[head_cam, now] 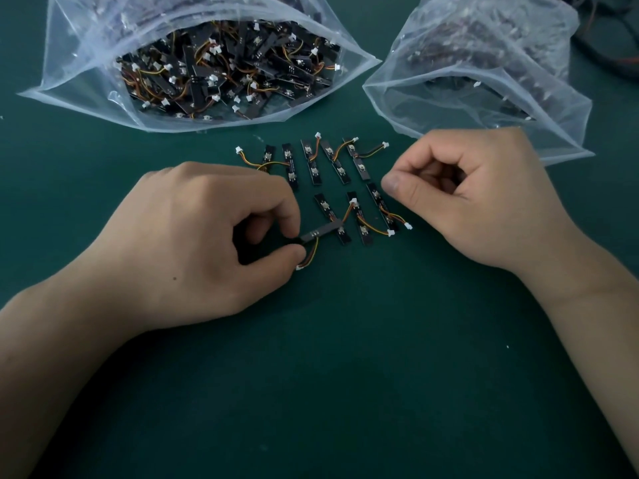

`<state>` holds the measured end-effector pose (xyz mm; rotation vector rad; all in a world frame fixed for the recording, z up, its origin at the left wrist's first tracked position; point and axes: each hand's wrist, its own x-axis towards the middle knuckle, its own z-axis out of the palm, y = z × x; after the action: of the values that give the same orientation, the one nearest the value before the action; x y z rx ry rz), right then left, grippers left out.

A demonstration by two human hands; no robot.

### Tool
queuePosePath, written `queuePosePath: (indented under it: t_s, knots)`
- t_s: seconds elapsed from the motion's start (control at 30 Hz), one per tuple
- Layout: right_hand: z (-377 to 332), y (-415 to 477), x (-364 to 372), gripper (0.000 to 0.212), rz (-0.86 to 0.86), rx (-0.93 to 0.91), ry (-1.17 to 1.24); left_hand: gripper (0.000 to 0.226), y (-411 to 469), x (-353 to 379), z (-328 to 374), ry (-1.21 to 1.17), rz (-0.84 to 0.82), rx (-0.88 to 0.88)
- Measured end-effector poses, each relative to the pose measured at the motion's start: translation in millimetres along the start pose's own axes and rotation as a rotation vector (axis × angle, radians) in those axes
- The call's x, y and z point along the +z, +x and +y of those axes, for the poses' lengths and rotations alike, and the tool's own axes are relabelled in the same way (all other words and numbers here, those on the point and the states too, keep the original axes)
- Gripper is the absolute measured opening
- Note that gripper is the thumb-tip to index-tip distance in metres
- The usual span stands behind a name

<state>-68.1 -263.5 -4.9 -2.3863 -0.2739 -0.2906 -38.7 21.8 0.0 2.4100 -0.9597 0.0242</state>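
Two bare hands rest on a dark green, matte counter (345, 375). The left hand (207, 233) pinches the left end of a thin black strip (321, 231), a narrow rectangular circuit board. Its grip is closed on the strip between forefinger above and thumb below. The strip lies crosswise, just right of that hand and near the middle of the counter. Its right end reaches the leftmost board of the near row. A short twisted lead (313, 252) of red, yellow and black wire curls down from the strip to a small white plug (299, 267) by the thumb tip.

The right hand (466, 198) sits to the right with fingers curled into the palm. Its grip is folded shut around nothing that shows, and the thumb points left toward the boards.

Between the hands, matching boards (313, 164) lie in two rough rows, most of them slanted lengthwise. Each is flat and glossy black, with small square parts and a wire tail ending in a white plug.

At far left a clear, crinkled plastic bag (76, 57) gapes open, heaped with the same loose boards (224, 70). At far right a second bag (484, 63), cloudy and creased, holds more. Dark cables (608, 46) lie beyond it.
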Motion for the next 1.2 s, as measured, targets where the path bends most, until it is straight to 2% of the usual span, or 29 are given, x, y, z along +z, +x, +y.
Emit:
queuePosePath:
  t_s: [0.13,0.27,0.33,0.4,0.47,0.53,0.57,0.7,0.8,0.87,1.03,1.2]
  knots:
    - [0.7,-0.2,0.2,0.013,0.002,0.001,0.003,0.002,1.2,2.2,-2.2,-0.027,0.029,0.011]
    - [1.1,-0.1,0.4,0.014,-0.002,0.003,0.002,0.007,3.4,1.0,-8.2,-0.222,0.073,-0.009]
    - [0.9,-0.2,0.3,0.014,-0.001,0.005,-0.001,0.011,4.5,-3.3,-10.2,-0.316,0.025,-0.002]
    - [0.8,-0.2,0.3,0.014,-0.001,0.003,-0.005,0.014,5.9,-8.2,-10.4,-0.355,-0.102,0.056]
    - [0.9,-0.3,0.3,0.014,-0.002,0.004,-0.007,0.016,7.0,-8.7,-9.7,-0.283,-0.177,0.115]
    - [0.0,-0.7,0.3,0.014,-0.002,0.008,-0.006,0.012,6.8,-4.7,-9.2,-0.199,-0.15,0.122]
    - [-0.4,-1.1,0.2,0.014,0.0,0.01,-0.006,0.007,6.2,-1.8,-9.6,-0.168,-0.105,0.113]
    - [-3.7,-1.1,-2.5,0.011,0.007,-0.047,-0.039,0.018,4.5,5.4,-10.6,-0.134,0.107,0.045]
    - [-8.3,-1.1,-2.9,0.026,-0.003,-0.202,-0.16,0.016,3.3,1.8,-8.8,-0.156,0.196,0.01]
    - [-14.3,-2.3,-0.4,0.035,-0.041,-0.269,-0.177,0.014,1.8,-0.7,-5.1,-0.123,0.151,0.019]
    - [-22.1,-5.9,6.0,0.044,-0.199,-0.259,-0.204,0.046,-0.5,0.3,3.1,0.038,-0.021,0.037]
    - [-21.4,-5.1,9.5,0.035,-0.228,-0.238,-0.245,0.045,1.6,3.1,3.5,0.057,0.012,0.019]
